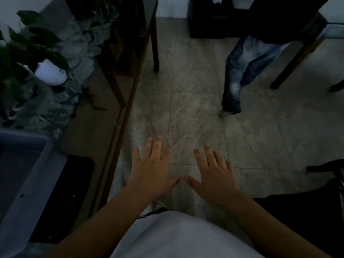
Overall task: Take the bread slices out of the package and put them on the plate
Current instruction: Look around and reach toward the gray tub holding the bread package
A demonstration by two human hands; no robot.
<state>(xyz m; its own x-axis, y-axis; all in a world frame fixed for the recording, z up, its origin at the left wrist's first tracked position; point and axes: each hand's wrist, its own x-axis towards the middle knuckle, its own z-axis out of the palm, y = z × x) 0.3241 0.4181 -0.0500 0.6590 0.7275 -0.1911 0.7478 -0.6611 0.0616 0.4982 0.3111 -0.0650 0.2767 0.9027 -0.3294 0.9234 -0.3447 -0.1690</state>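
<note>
My left hand and my right hand are held out flat, palms down, over the grey tiled floor, fingers spread and thumb tips touching. Neither hand holds anything. No bread package, bread slice or plate shows in this dim view.
A dark glass-topped table runs along the left, with a potted plant in a white pot, a grey-blue tray and a black mat. Another person's jeans legs stand ahead right beside a chair leg. A black object sits at the wall.
</note>
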